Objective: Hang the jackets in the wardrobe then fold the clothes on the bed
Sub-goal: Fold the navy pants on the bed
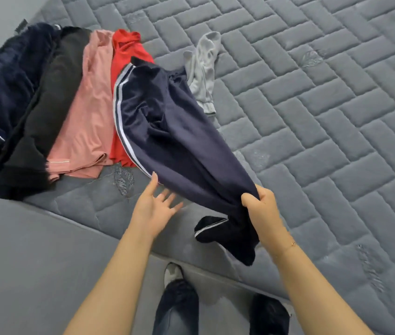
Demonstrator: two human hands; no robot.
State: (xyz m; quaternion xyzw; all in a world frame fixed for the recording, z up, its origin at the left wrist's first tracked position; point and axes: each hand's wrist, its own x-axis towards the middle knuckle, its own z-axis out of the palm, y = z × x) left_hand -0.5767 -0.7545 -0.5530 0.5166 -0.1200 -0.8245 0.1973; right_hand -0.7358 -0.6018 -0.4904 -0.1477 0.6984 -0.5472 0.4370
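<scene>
The garment gripped in the right hand (260, 209) is navy track trousers (179, 141), with white and grey stripes running down the side seam; the cuff hanging below that hand is a darker navy, nearly black, edged with a thin white line. Beyond the open left hand (154, 209) lies a red garment (126, 56), then a salmon-pink one (87, 112) with a pale stitched hem, then a black one (46, 105), and farthest left a dark navy fuzzy one (0, 88) crossed by a fine white line. Beyond the right hand is a light grey piece (202, 68). Under both hands the mattress (324, 117) is grey, quilted in a herringbone brick pattern.
</scene>
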